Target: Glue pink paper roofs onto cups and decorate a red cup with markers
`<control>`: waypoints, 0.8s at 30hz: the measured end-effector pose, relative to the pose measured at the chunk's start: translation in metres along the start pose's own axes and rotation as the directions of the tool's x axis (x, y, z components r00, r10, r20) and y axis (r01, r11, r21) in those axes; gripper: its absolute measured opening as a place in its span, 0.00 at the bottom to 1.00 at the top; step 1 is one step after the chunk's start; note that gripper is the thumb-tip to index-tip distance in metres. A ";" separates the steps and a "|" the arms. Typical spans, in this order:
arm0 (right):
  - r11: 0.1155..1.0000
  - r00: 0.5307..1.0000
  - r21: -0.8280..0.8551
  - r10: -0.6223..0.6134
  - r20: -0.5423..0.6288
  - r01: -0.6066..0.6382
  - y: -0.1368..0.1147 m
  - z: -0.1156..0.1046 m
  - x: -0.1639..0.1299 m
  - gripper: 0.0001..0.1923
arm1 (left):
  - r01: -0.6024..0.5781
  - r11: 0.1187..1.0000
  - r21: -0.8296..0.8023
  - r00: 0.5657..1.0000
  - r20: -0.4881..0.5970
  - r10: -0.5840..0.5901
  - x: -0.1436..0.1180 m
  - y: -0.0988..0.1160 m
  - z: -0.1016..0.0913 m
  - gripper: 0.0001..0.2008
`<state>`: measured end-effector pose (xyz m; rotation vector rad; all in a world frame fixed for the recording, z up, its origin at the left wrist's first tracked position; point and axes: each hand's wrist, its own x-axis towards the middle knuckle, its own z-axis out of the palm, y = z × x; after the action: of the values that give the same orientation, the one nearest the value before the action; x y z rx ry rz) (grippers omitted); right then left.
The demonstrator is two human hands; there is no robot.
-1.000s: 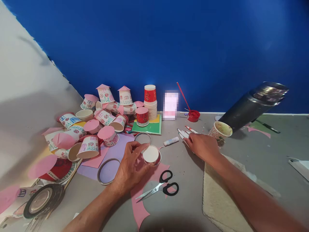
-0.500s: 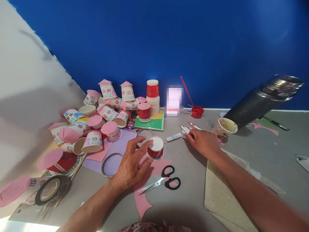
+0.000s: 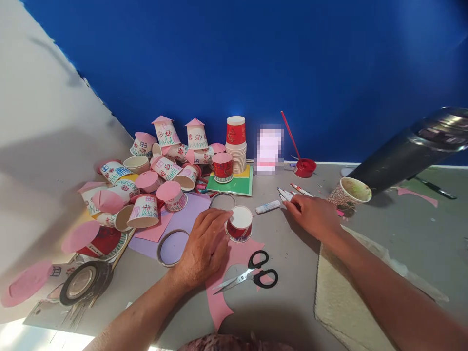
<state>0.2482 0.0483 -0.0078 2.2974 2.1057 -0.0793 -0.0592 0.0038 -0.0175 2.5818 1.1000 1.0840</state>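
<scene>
My left hand rests loosely open beside a small upturned red-and-white paper cup, its half-bent fingertips at the cup's left edge. The cup stands rim down, with drawn marks along its lower band. Farther right, my right hand has its fingers closed over the near ends of several white markers lying on the table. The fingertips are partly hidden. A white glue stick lies between both hands. Scissors with black handles lie spread apart on cut pink paper in front of the cup.
Decorated paper cups with pink tops crowd the left side, near tape rolls. A cup stack stands on green paper. A patterned cup, dark flask and cream cloth are at right.
My left fingers have drawn together and shifted slightly left, off the top of the red-and-white cup. My right hand stays at the markers. The whole view has shifted a little.
</scene>
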 end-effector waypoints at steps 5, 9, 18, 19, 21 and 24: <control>1.000 1.000 0.013 -0.007 0.000 0.007 0.002 0.003 0.002 0.20 | -0.086 0.996 0.018 0.996 -0.017 0.087 0.002 -0.001 0.001 0.26; 0.979 0.995 0.189 -0.055 -0.083 0.070 0.000 0.006 -0.002 0.15 | -0.090 0.996 0.010 0.996 -0.013 0.090 0.002 -0.001 0.001 0.25; 0.694 0.878 0.552 -0.443 -0.179 0.463 -0.036 -0.016 -0.031 0.34 | 0.090 0.993 -0.071 0.996 0.024 -0.088 -0.003 -0.002 0.001 0.27; 0.694 0.862 0.528 -0.477 -0.170 0.489 -0.042 -0.019 -0.031 0.37 | 0.117 0.991 -0.071 0.993 0.011 -0.117 -0.004 -0.002 0.002 0.26; 0.701 0.833 0.466 -0.525 -0.174 0.539 -0.054 -0.022 -0.029 0.40 | 0.151 0.986 -0.065 0.988 -0.019 -0.152 -0.004 -0.003 0.002 0.26; 0.711 0.821 0.417 -0.532 -0.208 0.566 -0.068 -0.023 -0.024 0.33 | 0.179 0.982 -0.063 0.982 -0.048 -0.182 -0.004 -0.003 0.002 0.26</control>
<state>0.1785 0.0311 0.0173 1.7458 3.0199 -0.5795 -0.0613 0.0041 -0.0227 2.3671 1.2670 1.1301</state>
